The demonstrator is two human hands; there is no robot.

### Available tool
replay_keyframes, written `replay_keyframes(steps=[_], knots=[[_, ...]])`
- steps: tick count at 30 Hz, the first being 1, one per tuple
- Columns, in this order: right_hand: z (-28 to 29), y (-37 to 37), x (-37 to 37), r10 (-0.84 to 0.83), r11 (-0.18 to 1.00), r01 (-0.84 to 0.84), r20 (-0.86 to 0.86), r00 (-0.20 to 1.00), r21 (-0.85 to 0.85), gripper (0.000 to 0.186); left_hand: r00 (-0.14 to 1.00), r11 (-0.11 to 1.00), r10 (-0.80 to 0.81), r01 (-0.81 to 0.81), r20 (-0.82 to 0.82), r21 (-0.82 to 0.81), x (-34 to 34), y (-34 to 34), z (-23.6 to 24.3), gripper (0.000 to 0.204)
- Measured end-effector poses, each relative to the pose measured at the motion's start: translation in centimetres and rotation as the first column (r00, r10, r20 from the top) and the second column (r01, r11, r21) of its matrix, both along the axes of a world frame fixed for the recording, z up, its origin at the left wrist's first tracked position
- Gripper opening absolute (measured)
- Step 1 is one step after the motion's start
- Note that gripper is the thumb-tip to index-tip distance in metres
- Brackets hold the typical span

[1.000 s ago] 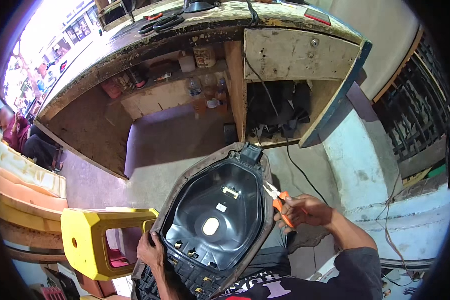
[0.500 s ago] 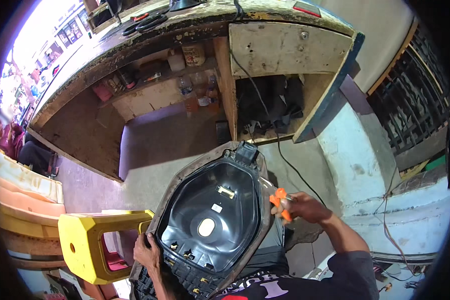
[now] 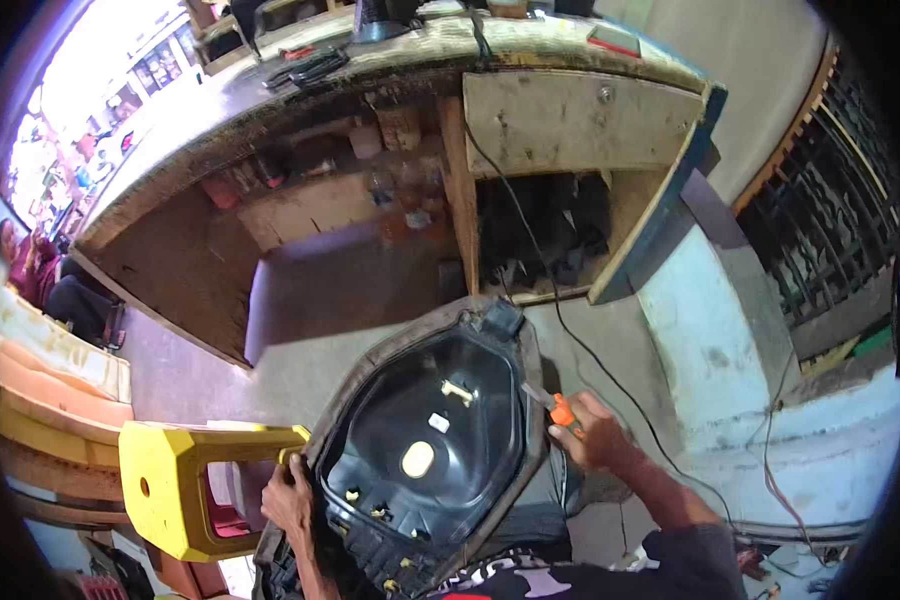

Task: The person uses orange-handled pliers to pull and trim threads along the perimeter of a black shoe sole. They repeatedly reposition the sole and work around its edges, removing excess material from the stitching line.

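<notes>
Right hand [image 3: 595, 440] in tight, fingers wrapped round orange-handled metal pliers [image 3: 563, 410], nose beside the right rim of a black, bowl-shaped plastic seat shell [image 3: 385, 400], near centre. Left hand [image 3: 288, 495] clasps its left edge, fingertips partly hidden. Small white rectangular sticker [image 3: 439, 422] inside, unreadable; yellow plastic stool [image 3: 160, 490] left.

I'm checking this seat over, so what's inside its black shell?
Inside the black shell are a pale bar-shaped piece, a small white patch and a pale oval spot. Whatever lies beneath the shell is covered.
</notes>
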State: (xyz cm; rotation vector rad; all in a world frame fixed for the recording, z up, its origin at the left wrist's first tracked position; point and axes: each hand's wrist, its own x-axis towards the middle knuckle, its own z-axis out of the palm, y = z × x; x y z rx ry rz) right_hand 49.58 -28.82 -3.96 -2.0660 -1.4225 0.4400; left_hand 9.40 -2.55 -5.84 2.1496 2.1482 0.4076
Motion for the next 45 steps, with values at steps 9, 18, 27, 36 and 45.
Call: replay_keyframes(steps=[9, 18, 27, 36, 45], knots=[[5.7, 7.6, 5.4, 0.087, 0.961, -0.041, -0.156, 0.984, 0.275, 0.041, 0.942, 0.848, -0.276, 0.332, -0.191, 0.413, -0.3, -4.8, 14.5, 0.041], [-1.2, 4.5, -2.7, 0.182, 0.983, -0.145, -0.528, 0.829, 0.111, 0.05, 0.414, 0.327, -0.711, 0.91, -0.568, 0.254, 10.4, 3.8, 29.3, 0.052], [-1.4, 1.3, -7.6, -0.085, 0.996, 0.083, 0.069, 0.994, 0.037, 0.048, 0.268, 0.333, -0.91, 0.927, -0.316, -0.171, 21.1, 13.4, 14.4, 0.052], [3.9, -0.5, -5.6, 0.016, 1.0, -0.004, 0.419, 0.908, -0.029, 0.041, 0.233, 0.262, -0.959, 0.945, -0.158, -0.195, 24.5, 13.4, 5.6, 0.061], [5.0, 4.0, -6.0, 0.171, 0.984, -0.087, 0.722, 0.67, -0.152, 0.021, 0.227, 0.245, -0.964, 0.961, -0.138, -0.127, 24.0, 13.3, 5.6, 0.056]])
